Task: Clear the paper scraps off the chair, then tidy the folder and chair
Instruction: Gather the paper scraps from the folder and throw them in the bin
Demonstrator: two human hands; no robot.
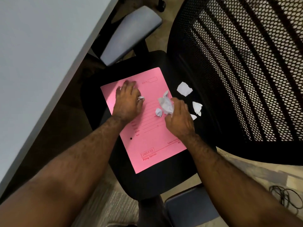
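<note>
A pink folder [148,141] lies flat on the black seat of the office chair [157,182]. My left hand [127,102] rests palm down on the folder's upper part, with a small white paper scrap [141,97] showing under its fingers. My right hand [179,119] is closed on a crumpled white paper scrap [165,103] at the folder's right edge. A small scrap [158,112] lies on the folder beside it. More white scraps lie on the bare seat to the right: a larger one [184,89] and two smaller ones [197,107] [193,116].
The chair's black mesh backrest [246,71] rises at the right. Grey armrests stand at the top [131,35] and bottom [188,208]. A pale desk top [41,63] fills the left side. Dark coiled cable [285,199] lies on the carpet at the lower right.
</note>
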